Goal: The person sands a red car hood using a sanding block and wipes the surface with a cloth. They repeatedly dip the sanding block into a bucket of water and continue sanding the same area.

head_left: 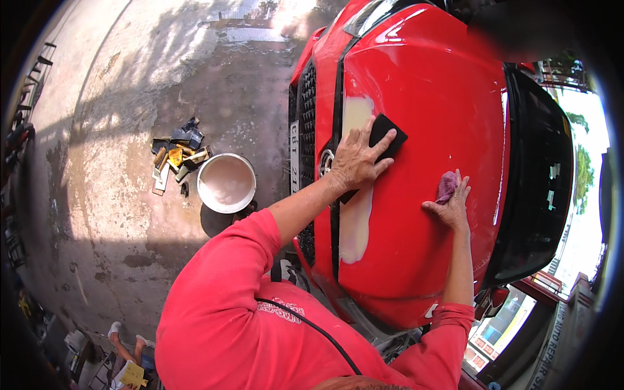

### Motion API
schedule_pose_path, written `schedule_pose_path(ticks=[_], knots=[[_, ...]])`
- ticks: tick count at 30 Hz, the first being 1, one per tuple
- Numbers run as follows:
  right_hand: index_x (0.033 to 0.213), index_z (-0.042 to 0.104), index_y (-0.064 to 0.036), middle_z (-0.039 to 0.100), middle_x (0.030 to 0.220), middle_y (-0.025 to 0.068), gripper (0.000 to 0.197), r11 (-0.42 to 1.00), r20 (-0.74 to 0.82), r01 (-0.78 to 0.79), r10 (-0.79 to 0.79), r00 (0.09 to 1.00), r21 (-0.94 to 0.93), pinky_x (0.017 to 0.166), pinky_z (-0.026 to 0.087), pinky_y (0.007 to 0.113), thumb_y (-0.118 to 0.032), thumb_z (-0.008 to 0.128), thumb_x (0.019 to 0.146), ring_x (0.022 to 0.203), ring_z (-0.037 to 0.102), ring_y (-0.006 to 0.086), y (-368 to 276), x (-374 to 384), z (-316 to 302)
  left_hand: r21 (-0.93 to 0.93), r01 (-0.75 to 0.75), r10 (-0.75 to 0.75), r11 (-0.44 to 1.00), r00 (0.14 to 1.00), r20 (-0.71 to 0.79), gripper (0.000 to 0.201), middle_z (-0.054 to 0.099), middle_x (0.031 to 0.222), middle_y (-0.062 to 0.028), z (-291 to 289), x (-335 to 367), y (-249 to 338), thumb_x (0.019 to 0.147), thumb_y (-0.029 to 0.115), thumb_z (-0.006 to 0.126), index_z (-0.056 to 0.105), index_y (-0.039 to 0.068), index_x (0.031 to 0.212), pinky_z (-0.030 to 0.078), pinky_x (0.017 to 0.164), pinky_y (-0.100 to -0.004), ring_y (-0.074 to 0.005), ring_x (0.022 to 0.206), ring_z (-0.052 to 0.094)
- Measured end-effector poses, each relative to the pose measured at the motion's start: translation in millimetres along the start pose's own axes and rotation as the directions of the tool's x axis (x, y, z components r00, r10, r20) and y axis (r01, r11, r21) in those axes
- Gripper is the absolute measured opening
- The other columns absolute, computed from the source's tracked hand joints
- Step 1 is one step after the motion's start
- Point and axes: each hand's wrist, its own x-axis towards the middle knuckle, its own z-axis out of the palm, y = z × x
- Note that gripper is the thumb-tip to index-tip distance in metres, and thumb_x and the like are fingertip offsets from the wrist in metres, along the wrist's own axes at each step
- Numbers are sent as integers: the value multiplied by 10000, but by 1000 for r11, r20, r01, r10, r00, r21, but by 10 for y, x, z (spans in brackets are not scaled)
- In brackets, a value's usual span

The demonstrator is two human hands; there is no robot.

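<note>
Under my left hand (356,156) lies a black sheet of sandpaper (388,138), pressed to the front of a red car hood (429,91). The fingers are partly spread over it; one dark corner pokes out below the palm. A pale, yellowish filler patch (355,234) runs along the hood's front edge, passing beneath this hand. Farther right on the hood, my right hand (453,209) has a crumpled purple cloth (446,187) between its thumb and fingers. The two hands are well apart.
On the concrete floor (130,214) to the left stands a white bucket (227,208) of cloudy liquid. A pile of sanding blocks and scraps (179,156) lies beside it. The car's black grille (307,130) borders the hood; its windshield (536,175) is at right. A person's legs (130,351) show at lower left.
</note>
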Motion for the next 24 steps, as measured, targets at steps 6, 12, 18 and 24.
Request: schedule_pose_path(ticks=[6, 12, 18, 24], knots=[[1742, 12, -344, -121, 1819, 154, 1708, 998, -21, 66, -66, 998, 4, 1184, 155, 885, -734, 995, 401, 1656, -76, 475, -58, 153, 60, 133, 595, -583, 793, 804, -116, 653, 459, 1573, -301, -60, 1146, -649, 1011, 567, 628, 571, 234, 1569, 518, 997, -550, -446, 1265, 551], [1743, -3, -338, -123, 1818, 151, 1747, 997, 26, -46, 48, 999, -56, 1193, 157, 880, -787, 971, 363, 1655, -84, 473, -32, 26, -22, 41, 11, -15, 999, 996, 87, 704, 425, 1619, -298, -82, -268, 132, 963, 546, 708, 560, 285, 1600, 493, 1064, -572, -436, 1273, 539], [1742, -3, -337, -126, 1816, 155, 1752, 999, 13, 11, -10, 1000, -33, 1193, 155, 881, -821, 947, 352, 1653, -79, 480, -154, 147, 0, 127, 542, -535, 831, 840, -88, 696, 474, 1573, -300, -104, 1021, -907, 1002, 610, 624, 557, 250, 1594, 517, 1039, -576, -504, 1250, 552], [1740, 0, -339, -96, 1814, 174, 1748, 997, 42, -56, 58, 997, -51, 1177, 198, 890, -839, 937, 351, 1645, -71, 503, -121, -4, -91, 204, 101, -101, 974, 995, -10, 711, 387, 1634, -330, 79, -294, 428, 968, 557, 707, 547, 294, 1609, 487, 1055, -599, -471, 1304, 510]])
